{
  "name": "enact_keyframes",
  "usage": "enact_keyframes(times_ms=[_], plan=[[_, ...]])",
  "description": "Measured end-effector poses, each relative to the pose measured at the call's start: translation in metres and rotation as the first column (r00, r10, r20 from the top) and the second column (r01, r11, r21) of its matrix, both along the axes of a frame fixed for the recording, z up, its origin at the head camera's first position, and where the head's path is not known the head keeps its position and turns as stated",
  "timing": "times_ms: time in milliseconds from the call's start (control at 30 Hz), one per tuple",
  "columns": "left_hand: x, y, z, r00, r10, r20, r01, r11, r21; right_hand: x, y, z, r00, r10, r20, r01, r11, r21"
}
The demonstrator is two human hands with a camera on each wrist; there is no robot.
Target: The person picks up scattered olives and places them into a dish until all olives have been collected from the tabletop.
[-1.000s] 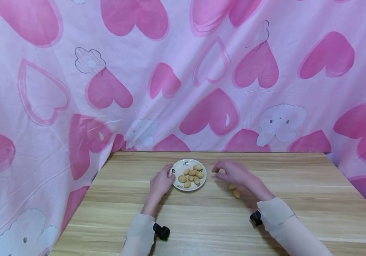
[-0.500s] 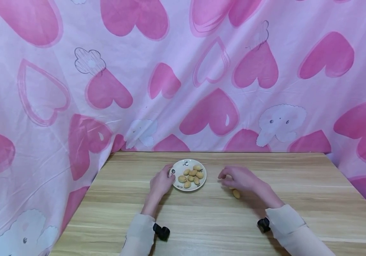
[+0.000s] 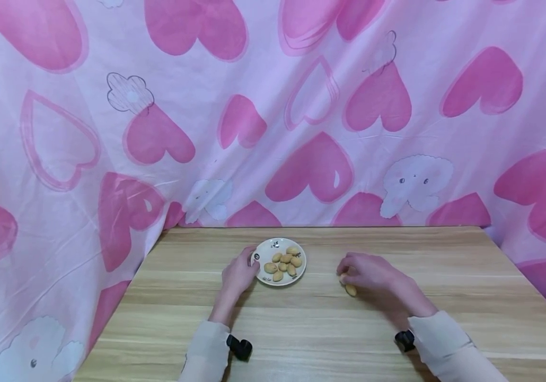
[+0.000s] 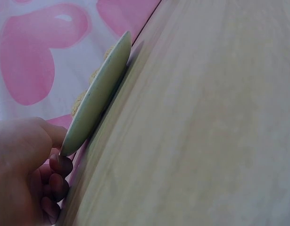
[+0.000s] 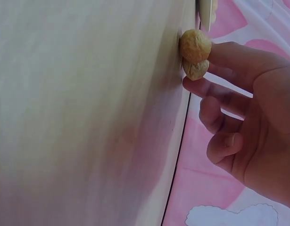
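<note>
A small white plate [image 3: 265, 248] with dark printed figures carries several tan, oval, wrinkled nuts [image 3: 283, 266]. At the plate's left rim, my left hand [image 3: 239, 273] pinches the edge, thumb above and fingers below. The left wrist view shows the plate [image 4: 100, 94] edge-on, with the left hand [image 4: 22, 165] at its near end. To the right, my right hand [image 3: 370, 270] has thumb and fingertips around one nut [image 5: 195, 70]. Another nut [image 3: 351, 290] lies beside it on the table; in the right wrist view this nut [image 5: 195, 45] overlaps the first.
The wood-grain table [image 3: 311, 329] runs back to a pink curtain [image 3: 301, 106] printed with hearts. Each sleeve cuff has a black camera [image 3: 239, 347] strapped by it. Bare tabletop lies between the plate and the right hand.
My right hand has moved right and toward me, from near the plate to the loose nuts, and its fingertips have closed around one. The left hand and plate stay put.
</note>
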State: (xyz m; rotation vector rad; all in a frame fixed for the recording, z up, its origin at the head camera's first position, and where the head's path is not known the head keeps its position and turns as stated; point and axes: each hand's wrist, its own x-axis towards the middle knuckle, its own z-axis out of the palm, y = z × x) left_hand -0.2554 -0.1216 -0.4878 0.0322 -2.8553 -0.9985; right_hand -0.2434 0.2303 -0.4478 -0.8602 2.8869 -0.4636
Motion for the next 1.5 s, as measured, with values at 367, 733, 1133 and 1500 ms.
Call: enact_keyframes(times_ms=[367,733,1133,1500], plan=[[0.000,0.001,-0.001,1.000,-0.001,-0.008,0.001,1.000,-0.005,-0.004,-0.016,0.004,1.000,-0.011,-0.022,0.011,1.000,-0.009],[-0.002,-0.001,-0.002,1.000,-0.001,-0.004,0.001,1.000,-0.020,-0.012,-0.046,0.011,0.998,0.027,-0.051,-0.028,0.999,-0.019],[-0.002,0.001,-0.002,1.000,-0.006,-0.006,0.005,1.000,-0.003,-0.020,-0.075,0.017,0.997,0.056,-0.050,-0.058,0.997,-0.055],[-0.002,0.000,-0.004,1.000,-0.005,-0.007,0.005,1.000,-0.002,-0.035,-0.111,0.025,0.994,0.089,-0.069,-0.095,0.991,-0.093]])
